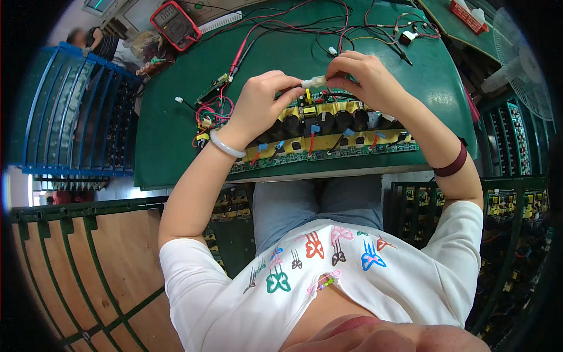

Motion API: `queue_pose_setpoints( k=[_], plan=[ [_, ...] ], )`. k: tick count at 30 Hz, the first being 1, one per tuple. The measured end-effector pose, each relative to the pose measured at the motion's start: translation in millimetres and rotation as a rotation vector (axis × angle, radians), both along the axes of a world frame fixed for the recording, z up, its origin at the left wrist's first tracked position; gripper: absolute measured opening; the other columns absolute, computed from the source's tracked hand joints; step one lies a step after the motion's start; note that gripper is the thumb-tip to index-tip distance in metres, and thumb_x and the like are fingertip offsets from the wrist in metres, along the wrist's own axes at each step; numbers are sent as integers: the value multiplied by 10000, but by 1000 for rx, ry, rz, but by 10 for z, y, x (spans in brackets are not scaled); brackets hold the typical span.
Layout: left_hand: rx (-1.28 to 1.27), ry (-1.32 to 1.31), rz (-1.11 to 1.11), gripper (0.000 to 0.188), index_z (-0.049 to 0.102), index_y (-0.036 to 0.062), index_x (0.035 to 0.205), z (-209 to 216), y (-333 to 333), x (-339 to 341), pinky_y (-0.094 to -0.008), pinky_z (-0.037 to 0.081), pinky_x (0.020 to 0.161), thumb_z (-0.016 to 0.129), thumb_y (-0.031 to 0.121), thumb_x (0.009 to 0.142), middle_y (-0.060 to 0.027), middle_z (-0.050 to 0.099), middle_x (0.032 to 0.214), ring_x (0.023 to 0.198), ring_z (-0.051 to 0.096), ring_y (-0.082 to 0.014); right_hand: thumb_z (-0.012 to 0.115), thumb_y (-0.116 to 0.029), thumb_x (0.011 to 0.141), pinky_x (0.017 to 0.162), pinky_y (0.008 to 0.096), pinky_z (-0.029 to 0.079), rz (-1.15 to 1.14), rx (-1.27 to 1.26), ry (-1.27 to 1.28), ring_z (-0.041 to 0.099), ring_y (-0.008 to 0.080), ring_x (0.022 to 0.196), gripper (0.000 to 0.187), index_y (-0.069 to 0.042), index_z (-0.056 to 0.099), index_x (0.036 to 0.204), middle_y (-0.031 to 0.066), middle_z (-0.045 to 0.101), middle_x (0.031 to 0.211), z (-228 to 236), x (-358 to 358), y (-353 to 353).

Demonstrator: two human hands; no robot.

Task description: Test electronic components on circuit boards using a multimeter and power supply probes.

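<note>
1. Left hand (261, 102) curled, fingertips pinching the left end of a small white plug (314, 81); pale bangle (226, 145) on that wrist.
2. Right hand (366, 76) bent over the same plug, thumb and forefinger closed on its right end; dark band (451, 165) around that wrist.
3. White plug held between both hands, lifted just above the long circuit board (328, 132), over its far side near the middle.
4. Circuit board lying along the near edge of the green table (176, 141), lengthwise left to right, carrying a row of black cylinders (325, 122), yellow parts and small blue tabs.
5. Tangle of red and pink wires (214, 111) with a small green board just left of the left hand, toward the table's left edge.
6. Red meter (175, 23) at the far left corner of the table, its red lead (241, 53) running toward the hands.
7. Black and red cables (352, 26) spread along the far edge, behind the right hand.
8. Blue rack (70, 111) of boards standing off the left edge; white fan (522, 64) off the right edge.
</note>
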State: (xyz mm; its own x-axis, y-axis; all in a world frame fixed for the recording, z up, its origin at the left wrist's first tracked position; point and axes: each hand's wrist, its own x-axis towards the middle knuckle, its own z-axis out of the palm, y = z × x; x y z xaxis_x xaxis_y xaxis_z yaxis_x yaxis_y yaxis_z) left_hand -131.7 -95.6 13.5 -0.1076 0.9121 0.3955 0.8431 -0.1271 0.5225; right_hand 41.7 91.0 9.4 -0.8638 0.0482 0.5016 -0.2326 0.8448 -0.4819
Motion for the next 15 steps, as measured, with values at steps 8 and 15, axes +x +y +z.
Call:
queue_pose_setpoints(
  k=[8,15],
  plan=[
    [111,103,-38,152,711,-31,963,-38,6,-33,-338,494,629,722,88,871,-123,665,821,717,638,-252,704,-45,834,719,405,516,-25,54,36,623,312,842,80,-13,651,884,108,650,834,-18,-83,-46],
    [48,62,-14,165,718,-24,974,-35,-9,-58,-320,506,658,734,97,863,-121,677,840,733,652,-235,707,-41,836,705,397,519,-25,37,21,633,318,814,88,-5,654,896,121,650,829,-20,-100,-48]
  ],
)
